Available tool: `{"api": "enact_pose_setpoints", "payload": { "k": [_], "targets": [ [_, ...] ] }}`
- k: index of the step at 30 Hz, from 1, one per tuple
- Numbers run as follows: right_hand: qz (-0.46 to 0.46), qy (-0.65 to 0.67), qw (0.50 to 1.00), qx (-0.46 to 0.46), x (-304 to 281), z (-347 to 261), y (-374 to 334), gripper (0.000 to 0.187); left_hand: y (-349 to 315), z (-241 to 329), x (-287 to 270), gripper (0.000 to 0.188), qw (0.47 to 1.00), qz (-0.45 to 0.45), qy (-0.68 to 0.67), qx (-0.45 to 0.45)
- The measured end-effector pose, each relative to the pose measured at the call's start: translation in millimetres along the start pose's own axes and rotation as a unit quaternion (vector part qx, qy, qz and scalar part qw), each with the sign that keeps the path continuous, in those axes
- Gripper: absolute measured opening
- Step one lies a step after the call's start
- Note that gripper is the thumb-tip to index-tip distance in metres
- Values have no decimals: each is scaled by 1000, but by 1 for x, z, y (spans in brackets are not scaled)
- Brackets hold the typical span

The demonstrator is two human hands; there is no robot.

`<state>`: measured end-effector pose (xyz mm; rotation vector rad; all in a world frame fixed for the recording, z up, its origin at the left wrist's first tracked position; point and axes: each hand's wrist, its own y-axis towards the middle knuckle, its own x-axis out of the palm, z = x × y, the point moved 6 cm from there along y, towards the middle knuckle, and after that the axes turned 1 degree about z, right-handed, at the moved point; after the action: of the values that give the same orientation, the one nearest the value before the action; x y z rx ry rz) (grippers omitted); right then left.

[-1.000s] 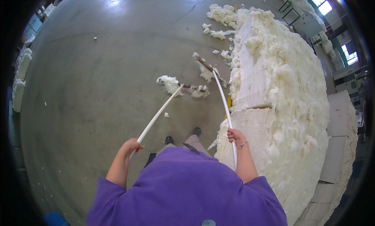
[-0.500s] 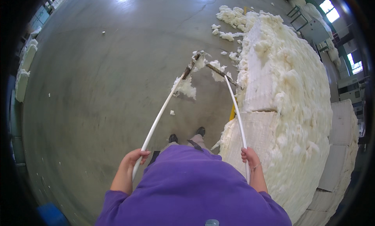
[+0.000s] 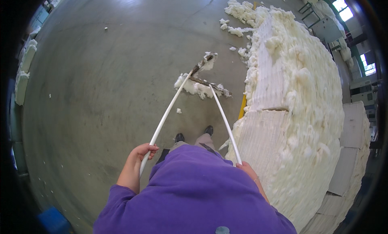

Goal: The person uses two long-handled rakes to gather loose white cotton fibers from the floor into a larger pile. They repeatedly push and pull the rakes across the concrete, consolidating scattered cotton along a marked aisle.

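My left hand (image 3: 147,150) is wrapped round a long white pole (image 3: 165,113) that ends in a dark, narrow crosspiece (image 3: 197,66) with white fluff on it. Another white pole (image 3: 224,121) is in my right hand (image 3: 246,169), whose fingers are partly hidden. Its dark crosspiece (image 3: 210,84) meets the first one at an angle over the floor. A clump of white, cotton-like fluff (image 3: 198,88) is gathered under and between the two crosspieces. Whether the poles are brooms or another tool I cannot tell.
A long row of cream-white fibre bales (image 3: 311,100) stands close on my right, with a yellow strip (image 3: 243,106) at its base. Loose fluff (image 3: 240,11) lies by its far end. More bales (image 3: 25,72) are at the far left, and a blue object (image 3: 54,220) is at lower left.
The right pole has swung left, away from the bales, bringing its crosspiece against the fluff near the left one. My right hand has moved lower and slightly left.
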<state>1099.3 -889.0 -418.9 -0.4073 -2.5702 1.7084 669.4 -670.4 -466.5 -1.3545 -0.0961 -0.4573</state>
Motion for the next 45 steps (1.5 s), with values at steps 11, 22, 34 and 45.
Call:
{"api": "enact_pose_setpoints", "payload": {
  "k": [11,22,34,45],
  "targets": [
    [56,-383,917,-99,3,-12,39,36,-2,-5,15,22,996,16,-82,25],
    [37,-289,955,-55,-7,-38,23,29,-63,7,27,23,995,14,-62,78],
    [47,-323,943,-65,-12,10,-59,34,-98,-15,-9,29,995,57,-32,77],
    [90,-238,967,-17,2,20,-4,29,-89,-6,-50,20,992,106,-3,75]
  ]
}}
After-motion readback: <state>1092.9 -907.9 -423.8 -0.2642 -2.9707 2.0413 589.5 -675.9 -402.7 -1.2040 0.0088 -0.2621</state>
